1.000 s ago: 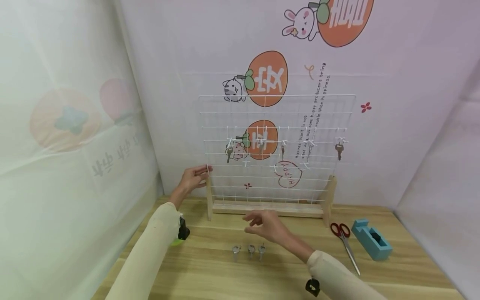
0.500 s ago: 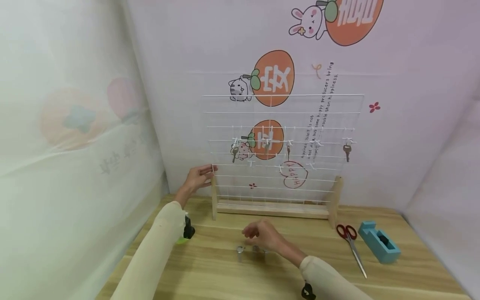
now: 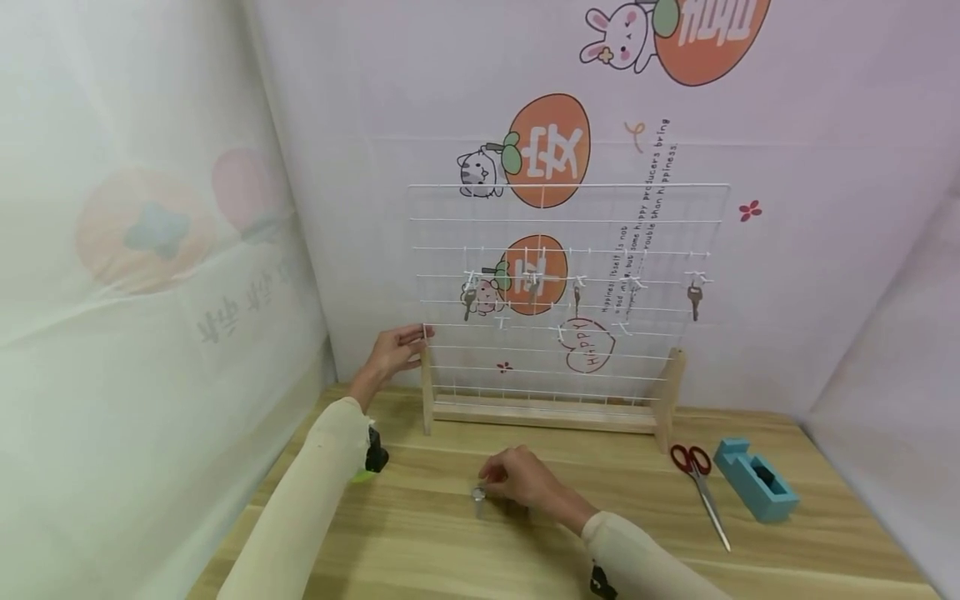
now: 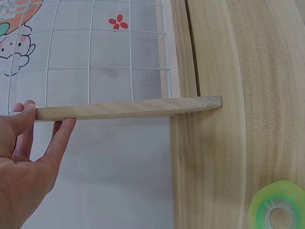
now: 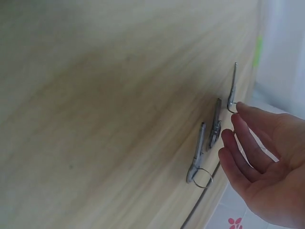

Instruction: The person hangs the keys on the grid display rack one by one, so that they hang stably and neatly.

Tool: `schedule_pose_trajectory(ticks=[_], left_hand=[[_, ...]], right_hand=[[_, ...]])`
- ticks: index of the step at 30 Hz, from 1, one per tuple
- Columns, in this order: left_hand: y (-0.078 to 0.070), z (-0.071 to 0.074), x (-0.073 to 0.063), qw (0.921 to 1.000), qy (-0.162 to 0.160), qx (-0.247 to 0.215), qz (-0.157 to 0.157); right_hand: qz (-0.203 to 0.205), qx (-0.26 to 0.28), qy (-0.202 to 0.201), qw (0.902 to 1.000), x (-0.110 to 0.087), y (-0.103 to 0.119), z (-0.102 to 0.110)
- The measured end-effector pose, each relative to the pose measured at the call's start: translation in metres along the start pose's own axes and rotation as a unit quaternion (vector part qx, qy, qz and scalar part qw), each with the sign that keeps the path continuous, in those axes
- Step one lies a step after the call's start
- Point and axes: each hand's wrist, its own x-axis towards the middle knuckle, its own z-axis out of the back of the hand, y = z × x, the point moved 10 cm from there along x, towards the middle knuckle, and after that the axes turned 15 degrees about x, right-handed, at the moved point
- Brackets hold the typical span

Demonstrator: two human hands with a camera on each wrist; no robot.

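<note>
My left hand (image 4: 33, 157) grips the upper end of the wooden side post (image 4: 119, 109) of a white wire grid rack (image 3: 555, 408), thumb on one side and fingers on the other. Low over the table, my right hand (image 3: 525, 481) has its thumb and forefinger pinched at the small ring of the leftmost silver key (image 3: 479, 504). That key (image 5: 233, 86) lies farthest from the camera in the right wrist view. Two more keys, one in the middle (image 5: 215, 125) and a nearer one (image 5: 196, 155) with its ring, lie beside the curled fingers; the hand mostly hides them in the head view.
Several keys hang on white hooks on the grid, one key (image 3: 695, 302) at its right end. Red-handled scissors (image 3: 701, 492) and a blue tape dispenser (image 3: 757, 481) lie at the right. A green tape roll (image 4: 259, 205) sits near the left arm.
My right hand has come down to the tabletop and its fingertips have closed at the leftmost key's ring. The left hand stays on the post; the head view has shifted slightly.
</note>
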Motion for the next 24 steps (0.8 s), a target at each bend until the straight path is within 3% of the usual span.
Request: schedule_pose_trajectory(ticks=[5, 10, 24], left_hand=[[0.0, -0.003, 0.003, 1.0, 0.002, -0.003, -0.003], [-0.001, -0.003, 0.003, 1.0, -0.003, 0.002, 0.0], [-0.001, 0.0, -0.002, 1.0, -0.005, -0.005, 0.003]], right_hand=[[0.0, -0.025, 0.0, 0.9997, -0.001, -0.004, -0.003], [-0.003, -0.011, -0.005, 0.9999, -0.001, -0.006, 0.002], [0.014, -0.015, -0.029, 0.9994, 0.004, 0.014, 0.035]])
